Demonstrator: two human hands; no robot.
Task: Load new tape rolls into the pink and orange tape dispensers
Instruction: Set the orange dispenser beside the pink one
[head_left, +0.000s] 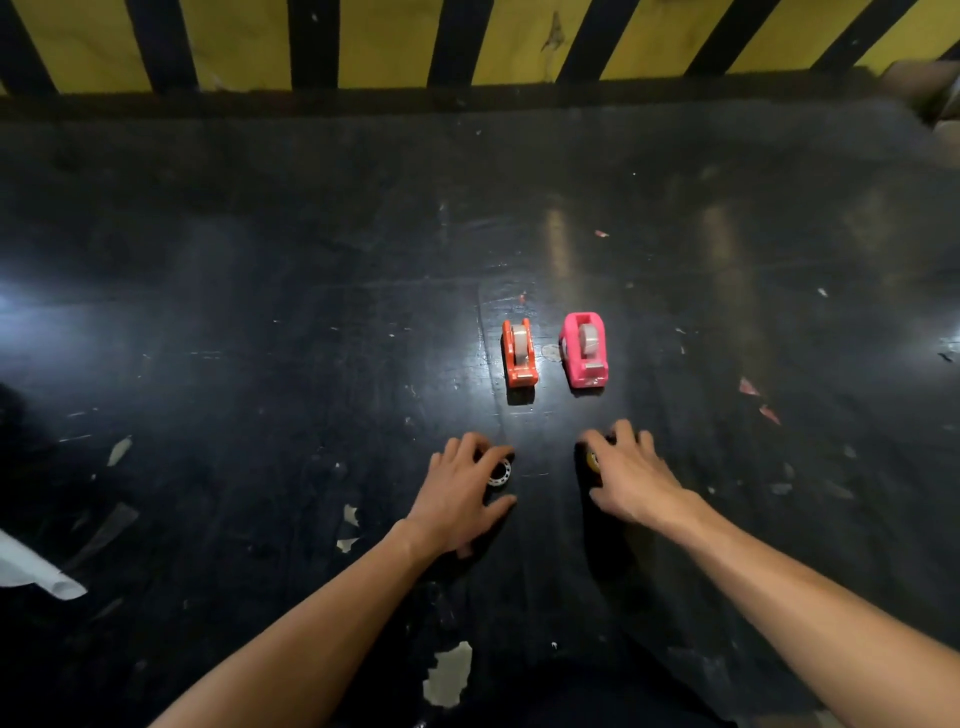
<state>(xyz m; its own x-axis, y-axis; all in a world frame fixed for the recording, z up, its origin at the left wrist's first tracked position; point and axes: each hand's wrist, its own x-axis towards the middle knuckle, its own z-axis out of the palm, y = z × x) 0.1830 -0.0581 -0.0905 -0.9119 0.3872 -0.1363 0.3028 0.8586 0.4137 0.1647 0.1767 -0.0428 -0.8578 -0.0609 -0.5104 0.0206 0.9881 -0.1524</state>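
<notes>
An orange tape dispenser and a pink tape dispenser stand side by side on the black table, each with a grey roll inside. Nearer to me, my left hand curls around a small ring-shaped tape roll with a white core, thumb and fingers on either side of it. My right hand covers a small roll with a yellow core, mostly hidden under the fingers. Both rolls rest on the table surface.
A yellow and black striped barrier runs along the table's far edge. A white paper sheet lies at the left edge. Scraps of old tape and worn patches dot the surface, including one near me.
</notes>
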